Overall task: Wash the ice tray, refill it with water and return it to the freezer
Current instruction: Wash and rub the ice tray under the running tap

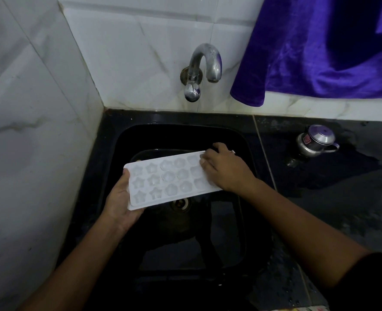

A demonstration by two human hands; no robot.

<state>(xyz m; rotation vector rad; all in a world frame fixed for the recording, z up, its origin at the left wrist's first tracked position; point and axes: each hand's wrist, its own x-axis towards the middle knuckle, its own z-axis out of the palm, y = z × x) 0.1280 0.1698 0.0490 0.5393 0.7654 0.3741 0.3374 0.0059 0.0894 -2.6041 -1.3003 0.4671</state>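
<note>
White plastic ice tray [170, 179] over black sink [120, 144]; my left hand [118, 203], right hand [227, 170] gripping its ends. Washing step; chrome tap [208, 61] needs opening next.

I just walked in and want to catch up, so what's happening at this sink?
A person holds a white ice tray over the black sink, cavities facing up. The left hand grips its left end and the right hand grips its right end. No water shows at the tap above. A small metal kettle stands on the wet counter to the right.
</note>
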